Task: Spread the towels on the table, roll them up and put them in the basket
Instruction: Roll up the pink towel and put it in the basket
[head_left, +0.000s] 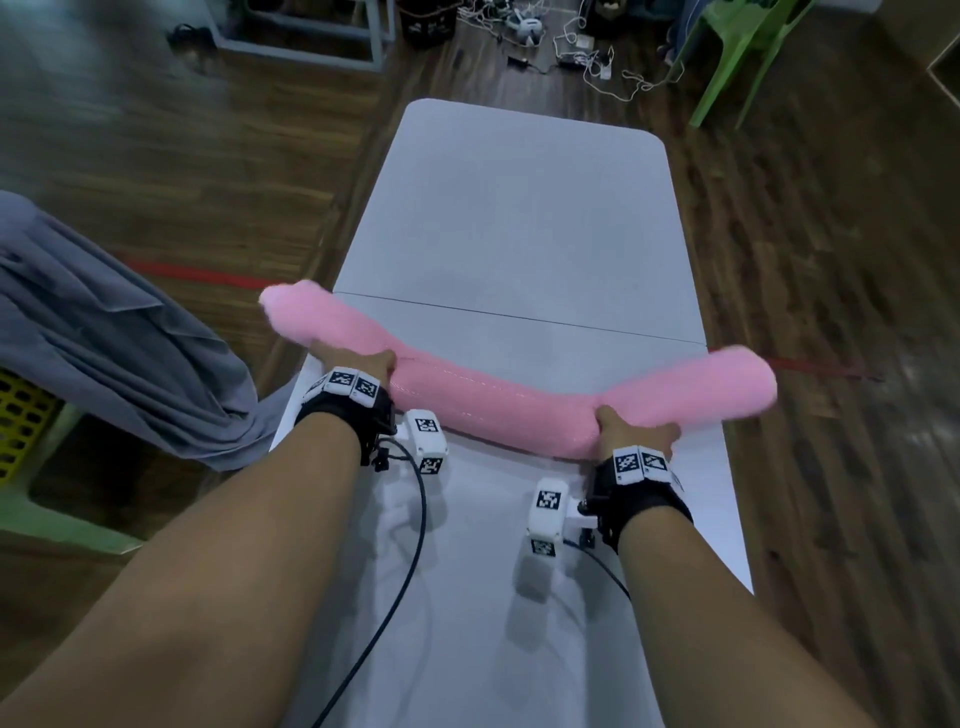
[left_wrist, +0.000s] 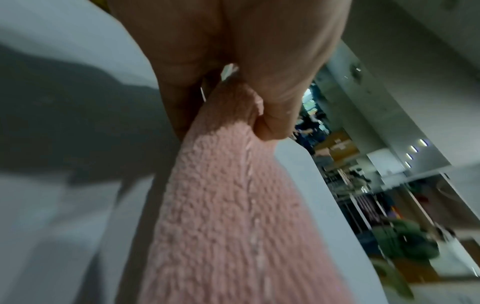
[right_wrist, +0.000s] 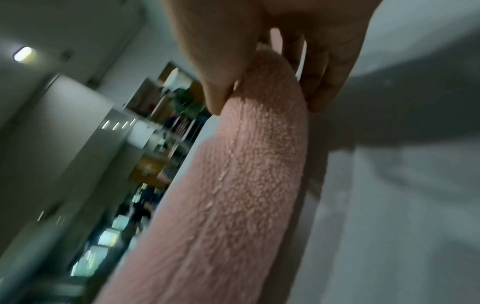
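Both hands — left (head_left: 353, 361), right (head_left: 636, 431) — grasping rolled pink towel (head_left: 498, 395) over surface (head_left: 519, 218); grey cloth (head_left: 104, 338), yellow basket (head_left: 21, 421) left.

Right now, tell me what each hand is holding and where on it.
Both hold the rolled pink towel: the left hand grips it partway in from its left end, the right hand partway in from its right end.

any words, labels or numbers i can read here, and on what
No readable text in any view.
Wrist tags on the left hand, holding the pink towel: black-and-white square codes, no letters.
Tags by the right hand: the same.
Brown box in the left wrist view: pale marks, too blurred to read.
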